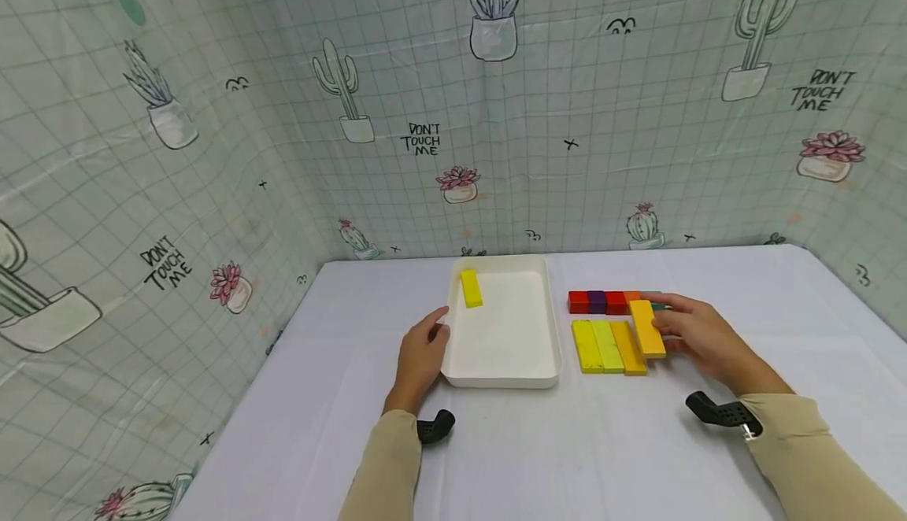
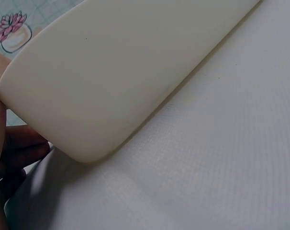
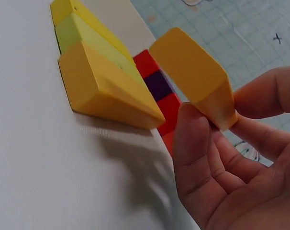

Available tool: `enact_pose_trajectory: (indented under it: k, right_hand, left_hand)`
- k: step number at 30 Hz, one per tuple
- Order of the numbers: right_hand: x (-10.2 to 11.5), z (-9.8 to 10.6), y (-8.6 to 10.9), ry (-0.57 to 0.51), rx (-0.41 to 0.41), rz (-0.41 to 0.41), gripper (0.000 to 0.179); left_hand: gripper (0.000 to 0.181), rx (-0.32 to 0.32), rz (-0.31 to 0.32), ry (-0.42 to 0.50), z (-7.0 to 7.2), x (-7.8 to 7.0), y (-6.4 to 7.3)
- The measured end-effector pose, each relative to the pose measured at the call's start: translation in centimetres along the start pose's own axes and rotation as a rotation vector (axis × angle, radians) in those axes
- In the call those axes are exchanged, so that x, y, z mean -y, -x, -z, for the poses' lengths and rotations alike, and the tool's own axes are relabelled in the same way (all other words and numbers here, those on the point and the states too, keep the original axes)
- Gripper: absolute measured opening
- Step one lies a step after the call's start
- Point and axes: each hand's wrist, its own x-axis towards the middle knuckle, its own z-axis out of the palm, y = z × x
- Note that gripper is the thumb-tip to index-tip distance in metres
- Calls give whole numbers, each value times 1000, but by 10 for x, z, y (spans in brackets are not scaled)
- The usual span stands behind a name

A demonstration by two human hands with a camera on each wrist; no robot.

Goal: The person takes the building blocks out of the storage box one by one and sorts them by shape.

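My right hand [image 1: 701, 340] pinches an orange-yellow wooden block [image 3: 193, 67] between thumb and fingers, raised off the table. Beside it three blocks lie side by side: a yellow block [image 1: 587, 346], a lime block [image 1: 608, 346] and another orange-yellow block [image 3: 106, 86]. Behind them runs a row of coloured blocks, among them a red block [image 1: 578, 302] and a purple block [image 3: 159, 85]. My left hand [image 1: 420, 360] holds the left side of a white tray [image 1: 503, 382], its fingers partly hidden in the left wrist view. One yellow block [image 1: 471, 288] lies inside the tray, near its back left corner.
A white cloth covers the table [image 1: 538, 458]. Behind and to the left hangs a grid-patterned curtain [image 1: 567, 112] with cactus drawings. Each wrist carries a black strap mount, the left mount [image 1: 436, 426] close to the tray's front.
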Motion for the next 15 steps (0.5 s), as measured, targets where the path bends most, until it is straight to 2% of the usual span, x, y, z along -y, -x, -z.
enact_pose_trajectory:
  k: [6,15]
  right_hand:
    - [-5,8,1,46,13,-15,60]
    - [-12,17,1,59,38,-29,62]
  left_hand:
    - [41,5,7,-1,0,1,0]
    - [41,4,8,0,0,0,0]
